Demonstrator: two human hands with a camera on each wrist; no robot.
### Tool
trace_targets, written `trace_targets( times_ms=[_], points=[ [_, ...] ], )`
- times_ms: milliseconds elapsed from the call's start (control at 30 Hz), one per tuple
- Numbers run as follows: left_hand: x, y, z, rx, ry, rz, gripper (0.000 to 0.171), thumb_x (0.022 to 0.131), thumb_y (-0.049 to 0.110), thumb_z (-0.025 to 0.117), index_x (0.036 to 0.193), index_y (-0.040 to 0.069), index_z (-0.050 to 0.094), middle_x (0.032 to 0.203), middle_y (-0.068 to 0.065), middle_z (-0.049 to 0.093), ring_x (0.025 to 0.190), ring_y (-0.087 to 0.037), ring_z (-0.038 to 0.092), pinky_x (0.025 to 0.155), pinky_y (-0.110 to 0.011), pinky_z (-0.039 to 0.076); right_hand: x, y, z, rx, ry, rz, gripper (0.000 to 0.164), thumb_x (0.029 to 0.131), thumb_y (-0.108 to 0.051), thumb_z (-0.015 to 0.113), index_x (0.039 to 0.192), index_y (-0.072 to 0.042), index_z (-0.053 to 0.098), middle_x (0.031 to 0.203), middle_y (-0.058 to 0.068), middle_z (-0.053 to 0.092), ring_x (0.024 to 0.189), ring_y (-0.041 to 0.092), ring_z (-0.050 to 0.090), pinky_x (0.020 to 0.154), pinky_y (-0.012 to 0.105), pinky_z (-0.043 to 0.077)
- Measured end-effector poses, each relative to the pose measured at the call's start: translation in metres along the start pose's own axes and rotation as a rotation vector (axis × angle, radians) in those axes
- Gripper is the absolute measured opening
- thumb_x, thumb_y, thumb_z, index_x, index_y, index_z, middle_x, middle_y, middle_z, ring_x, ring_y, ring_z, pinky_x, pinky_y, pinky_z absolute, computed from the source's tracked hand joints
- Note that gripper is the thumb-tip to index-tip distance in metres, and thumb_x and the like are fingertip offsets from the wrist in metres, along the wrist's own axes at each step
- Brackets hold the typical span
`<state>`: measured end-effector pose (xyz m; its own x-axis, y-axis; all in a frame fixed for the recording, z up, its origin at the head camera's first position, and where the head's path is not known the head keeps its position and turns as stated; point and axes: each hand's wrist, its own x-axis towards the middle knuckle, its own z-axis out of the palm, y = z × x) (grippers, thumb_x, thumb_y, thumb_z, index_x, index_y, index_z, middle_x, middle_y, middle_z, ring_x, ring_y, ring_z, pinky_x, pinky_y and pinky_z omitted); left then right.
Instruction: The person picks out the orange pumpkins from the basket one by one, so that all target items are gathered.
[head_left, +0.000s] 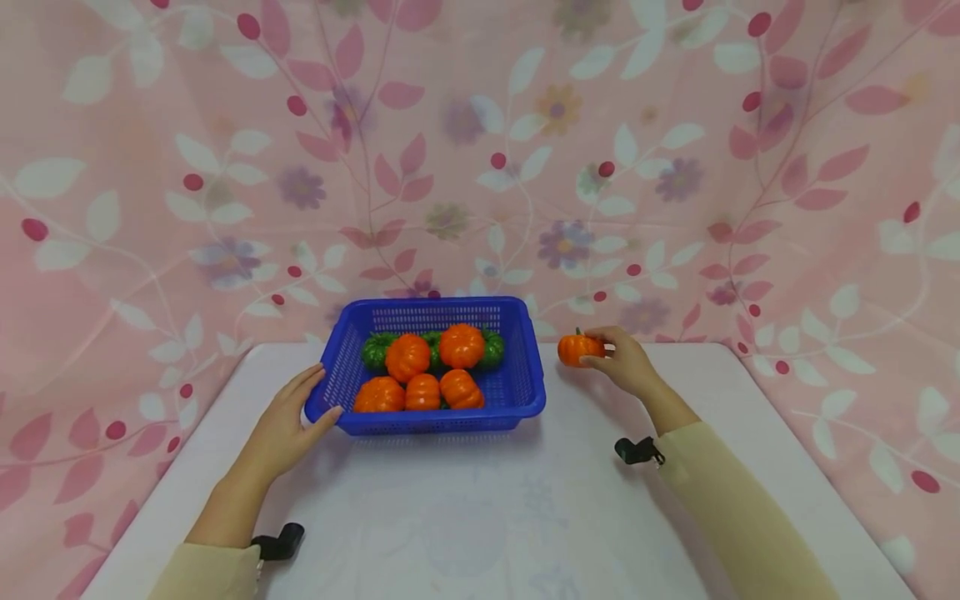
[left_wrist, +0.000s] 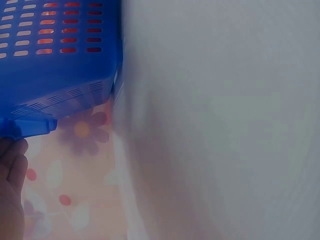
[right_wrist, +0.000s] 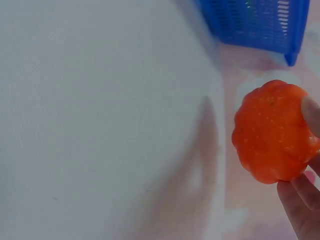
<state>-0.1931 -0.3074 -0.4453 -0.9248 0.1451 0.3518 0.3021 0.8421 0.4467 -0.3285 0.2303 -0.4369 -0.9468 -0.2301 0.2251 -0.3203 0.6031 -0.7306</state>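
Observation:
My right hand (head_left: 632, 367) grips a small orange pumpkin (head_left: 572, 351) to the right of a blue plastic basket (head_left: 442, 420). In the right wrist view, thumb and fingers hold this ribbed pumpkin (right_wrist: 270, 132) at its sides, and its shadow falls on the table. The left hand (head_left: 283, 429) rests at the basket's left end, fingers fairly straight along the rim and thumb by the front corner. Its fingertips touch the rim in the left wrist view. Several orange pumpkins (head_left: 408, 358) lie in the basket, over and in front of dark green ones (head_left: 377, 352), which are partly hidden.
The basket stands toward the back of a white-covered table (head_left: 465, 517). Right behind the table hangs a pink floral cloth (head_left: 450, 167). A small black device (head_left: 279, 542) sits at the left wrist and a similar black device (head_left: 636, 451) at the right.

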Motion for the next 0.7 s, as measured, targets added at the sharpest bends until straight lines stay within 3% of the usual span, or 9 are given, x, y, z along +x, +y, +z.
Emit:
trace_targets(
  times_ms=[433, 700],
  points=[
    [0.0, 0.0, 0.002, -0.004, -0.003, -0.019, 0.075, 0.094, 0.038, 0.067, 0.151, -0.002, 0.039, 0.157, -0.022, 0.034, 0.14, -0.048, 0.032, 0.108, -0.07, 0.03, 0.006, 0.013, 0.018, -0.073, 0.008, 0.003, 0.048, 0.088, -0.004, 0.076, 0.131, 0.006, 0.059, 0.136, 0.027, 0.052, 0.124, 0.045, 0.051, 0.106, 0.058, 0.043],
    [0.0, 0.0, 0.001, -0.011, -0.004, -0.023, 0.075, 0.094, 0.039, 0.067, 0.15, -0.001, 0.039, 0.157, -0.021, 0.034, 0.141, -0.047, 0.032, 0.109, -0.07, 0.03, -0.001, 0.016, 0.02, -0.037, 0.057, 0.048, 0.042, 0.089, -0.01, 0.077, 0.125, 0.005, 0.063, 0.13, 0.024, 0.056, 0.123, 0.041, 0.053, 0.104, 0.054, 0.047]
  ],
)
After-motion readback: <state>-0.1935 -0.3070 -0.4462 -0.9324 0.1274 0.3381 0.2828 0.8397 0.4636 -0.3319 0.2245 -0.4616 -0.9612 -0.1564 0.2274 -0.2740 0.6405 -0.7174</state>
